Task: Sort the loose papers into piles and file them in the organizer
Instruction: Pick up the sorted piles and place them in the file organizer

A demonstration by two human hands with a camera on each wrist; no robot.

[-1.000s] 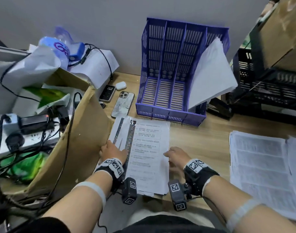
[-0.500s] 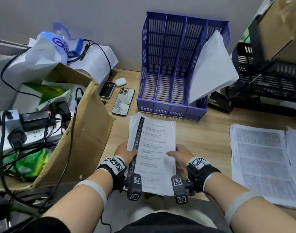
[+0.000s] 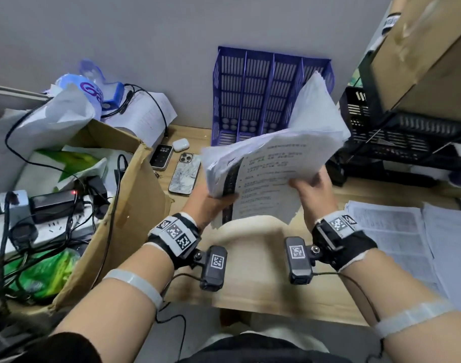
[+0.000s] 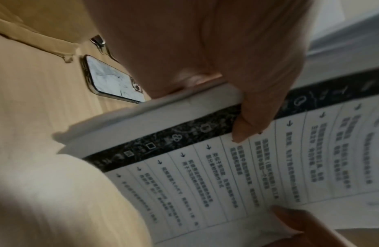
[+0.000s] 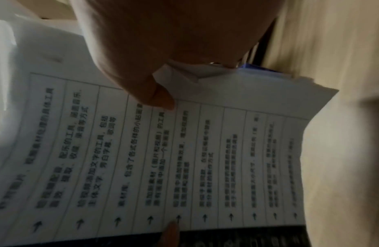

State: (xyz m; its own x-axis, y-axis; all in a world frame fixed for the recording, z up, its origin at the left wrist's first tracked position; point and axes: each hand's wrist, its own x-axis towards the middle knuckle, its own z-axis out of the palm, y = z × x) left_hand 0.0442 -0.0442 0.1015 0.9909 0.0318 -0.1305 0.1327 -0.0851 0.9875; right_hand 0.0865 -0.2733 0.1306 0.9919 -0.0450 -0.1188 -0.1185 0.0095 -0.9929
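Both hands, left hand [image 3: 211,203] and right hand [image 3: 311,187], grip the paper stack [image 3: 271,166] mid-carry; next, probably slot it into the purple organizer [image 3: 250,95].

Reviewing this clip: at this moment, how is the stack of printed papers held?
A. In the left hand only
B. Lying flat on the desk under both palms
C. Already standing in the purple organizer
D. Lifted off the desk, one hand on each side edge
D: the paper stack is raised above the desk, the left hand and right hand each having a grip on one side.
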